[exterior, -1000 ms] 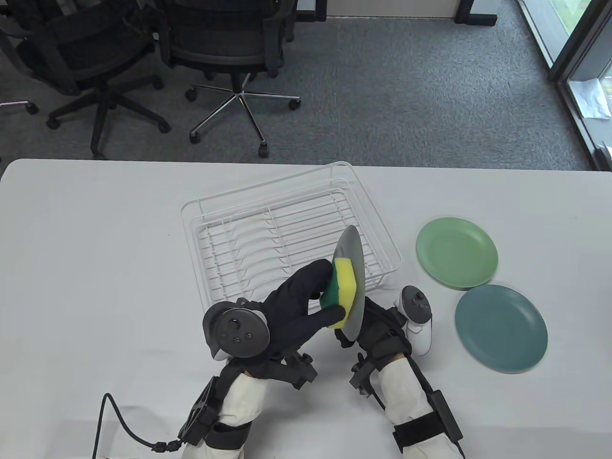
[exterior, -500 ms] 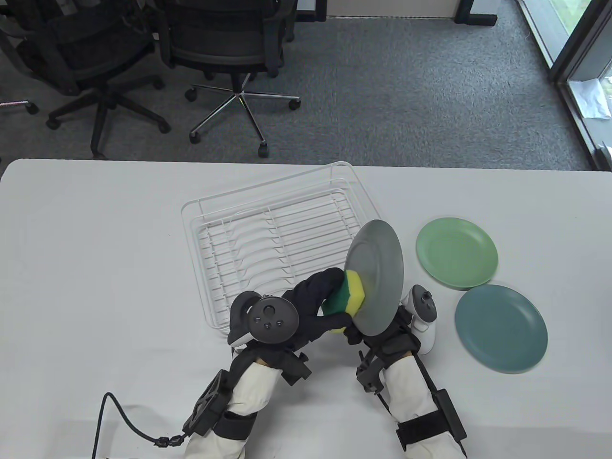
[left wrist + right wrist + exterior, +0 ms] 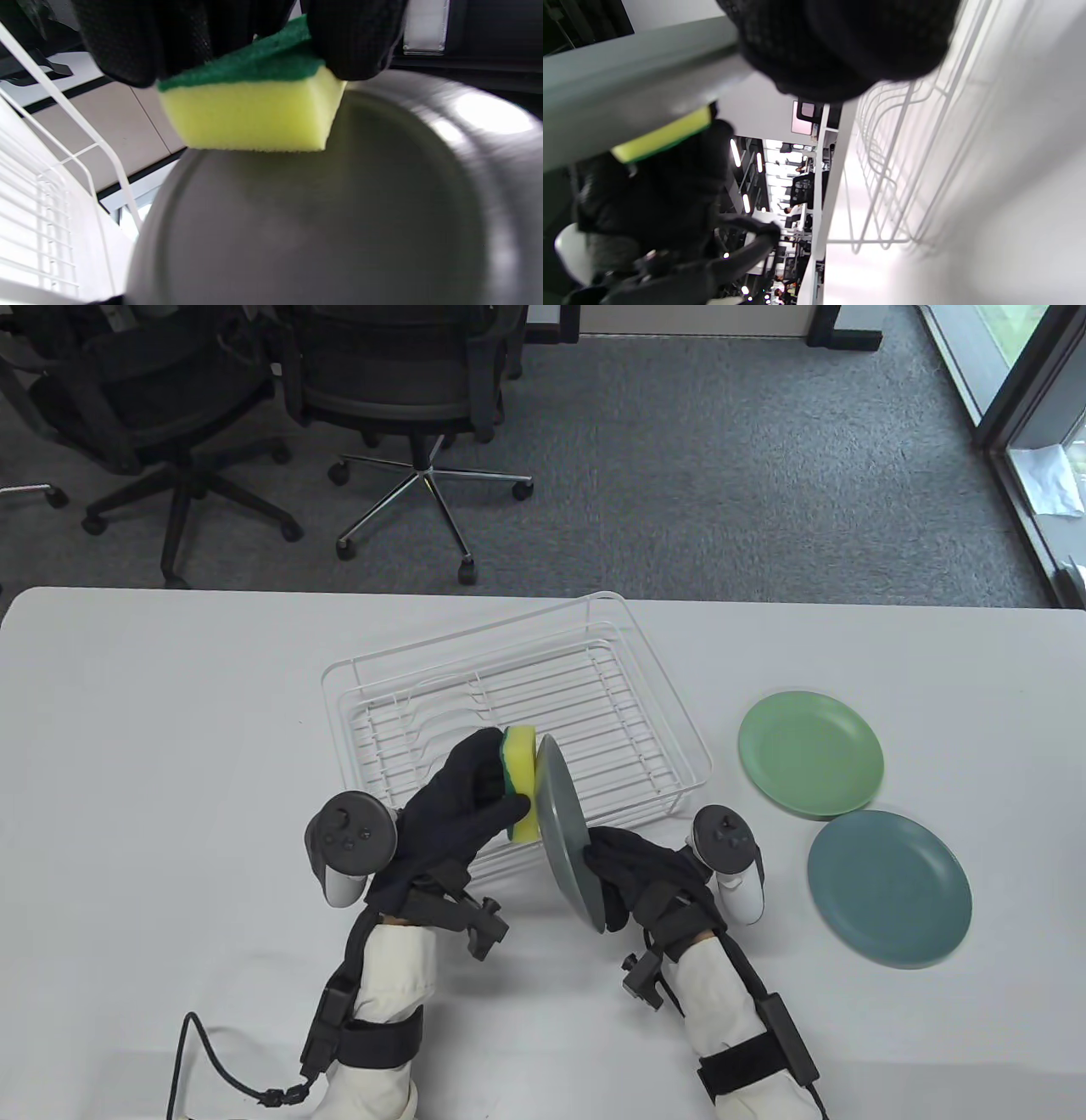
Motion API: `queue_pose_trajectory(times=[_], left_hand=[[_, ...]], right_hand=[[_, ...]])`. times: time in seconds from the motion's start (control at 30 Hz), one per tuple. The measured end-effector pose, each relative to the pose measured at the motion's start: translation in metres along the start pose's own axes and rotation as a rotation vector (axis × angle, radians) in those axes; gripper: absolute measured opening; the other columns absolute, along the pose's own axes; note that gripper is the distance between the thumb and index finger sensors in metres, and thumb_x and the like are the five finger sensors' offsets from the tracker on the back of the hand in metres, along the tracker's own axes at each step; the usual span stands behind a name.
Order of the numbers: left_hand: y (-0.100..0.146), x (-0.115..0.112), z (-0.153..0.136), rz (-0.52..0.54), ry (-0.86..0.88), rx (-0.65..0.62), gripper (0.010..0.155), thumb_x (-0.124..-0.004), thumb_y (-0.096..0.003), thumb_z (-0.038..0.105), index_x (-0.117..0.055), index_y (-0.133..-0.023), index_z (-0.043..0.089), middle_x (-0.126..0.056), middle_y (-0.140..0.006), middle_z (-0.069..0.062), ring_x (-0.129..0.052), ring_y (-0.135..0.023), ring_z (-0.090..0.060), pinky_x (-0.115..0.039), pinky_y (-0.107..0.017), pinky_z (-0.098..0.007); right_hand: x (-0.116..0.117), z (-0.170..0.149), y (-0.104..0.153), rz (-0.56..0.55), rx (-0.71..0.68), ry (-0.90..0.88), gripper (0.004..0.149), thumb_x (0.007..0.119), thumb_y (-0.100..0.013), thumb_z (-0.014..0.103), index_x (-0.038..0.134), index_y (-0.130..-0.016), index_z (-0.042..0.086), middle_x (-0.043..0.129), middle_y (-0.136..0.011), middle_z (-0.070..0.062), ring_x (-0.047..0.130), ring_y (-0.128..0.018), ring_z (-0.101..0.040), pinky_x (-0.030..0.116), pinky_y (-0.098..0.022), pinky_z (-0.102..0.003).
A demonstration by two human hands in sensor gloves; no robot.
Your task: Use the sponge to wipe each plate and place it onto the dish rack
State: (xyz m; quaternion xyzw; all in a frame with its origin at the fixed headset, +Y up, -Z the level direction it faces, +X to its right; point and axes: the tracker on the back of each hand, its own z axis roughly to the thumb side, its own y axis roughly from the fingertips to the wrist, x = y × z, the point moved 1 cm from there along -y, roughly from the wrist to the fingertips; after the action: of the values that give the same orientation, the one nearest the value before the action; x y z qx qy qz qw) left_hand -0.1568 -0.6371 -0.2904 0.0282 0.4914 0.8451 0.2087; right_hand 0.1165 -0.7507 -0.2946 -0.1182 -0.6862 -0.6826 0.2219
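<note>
In the table view, the grey plate (image 3: 567, 836) stood nearly on edge above the near rail of the dish rack (image 3: 679, 729), so little of its face showed; its long line ran from the rack toward the near table edge. The right hand (image 3: 632, 869) clasped its lower rim, fingers wrapped over the edge and partly hidden behind it. The left hand (image 3: 458, 802) reached in from the left, its fingers and thumb pinching the sponge (image 3: 522, 785), whose yellow side lay against the plate's left face. A green plate (image 3: 810, 765) and a teal plate (image 3: 888, 888) lay flat to the right on the table (image 3: 170, 729).

The left wrist view showed the sponge (image 3: 254, 110) pinched between gloved fingers (image 3: 352, 38), green side toward them, yellow foam touching the blurred plate (image 3: 318, 228).

In the right wrist view, the right hand's glove (image 3: 840, 46) filled the top, hiding its grip; only a sliver of sponge (image 3: 661, 133) showed under the plate's rim (image 3: 628, 80).
</note>
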Motion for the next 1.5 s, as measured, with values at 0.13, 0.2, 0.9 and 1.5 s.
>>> queue_pose_trajectory(times=[0.13,0.2,0.9,1.5], left_hand=[[0.004,0.011,0.009,0.029,0.006,-0.033,0.074,-0.082,-0.0512,0.044,-0.056,-0.112,0.012,-0.081,-0.104,-0.02,-0.094,-0.084,-0.038,-0.086,-0.058,-0.05],[0.005,0.013,0.011,0.027,0.005,-0.041,0.073,-0.082,-0.0512,0.044,-0.056,-0.112,0.012,-0.081,-0.104,-0.021,-0.094,-0.084,-0.038,-0.086,-0.057,-0.05],[0.032,0.06,0.001,0.389,-0.41,0.148,0.073,-0.081,-0.0517,0.044,-0.059,-0.111,0.007,-0.082,-0.101,-0.024,-0.095,-0.08,-0.04,-0.086,-0.055,-0.051],[0.036,0.069,-0.002,0.411,-0.342,0.145,0.073,-0.08,-0.0524,0.044,-0.058,-0.111,0.006,-0.082,-0.101,-0.024,-0.095,-0.08,-0.04,-0.086,-0.055,-0.051]], right_hand=[[-0.008,-0.004,-0.003,-0.054,0.021,0.037,0.046,0.062,-0.063,0.019,0.065,-0.092,-0.015,0.088,-0.062,-0.018,0.094,-0.04,-0.015,0.089,-0.027,-0.021],[-0.014,-0.004,-0.005,-0.083,0.017,0.039,0.046,0.065,-0.062,0.02,0.066,-0.091,-0.016,0.089,-0.067,-0.02,0.098,-0.045,-0.02,0.091,-0.032,-0.024],[-0.036,0.148,-0.023,-0.774,-0.19,0.821,0.042,0.073,-0.055,0.019,0.068,-0.094,0.003,0.088,-0.077,-0.021,0.1,-0.056,-0.032,0.096,-0.039,-0.033],[0.03,0.125,-0.109,-0.698,-0.176,1.305,0.04,0.077,-0.053,0.02,0.072,-0.091,0.01,0.091,-0.079,-0.018,0.102,-0.062,-0.034,0.098,-0.042,-0.037]])
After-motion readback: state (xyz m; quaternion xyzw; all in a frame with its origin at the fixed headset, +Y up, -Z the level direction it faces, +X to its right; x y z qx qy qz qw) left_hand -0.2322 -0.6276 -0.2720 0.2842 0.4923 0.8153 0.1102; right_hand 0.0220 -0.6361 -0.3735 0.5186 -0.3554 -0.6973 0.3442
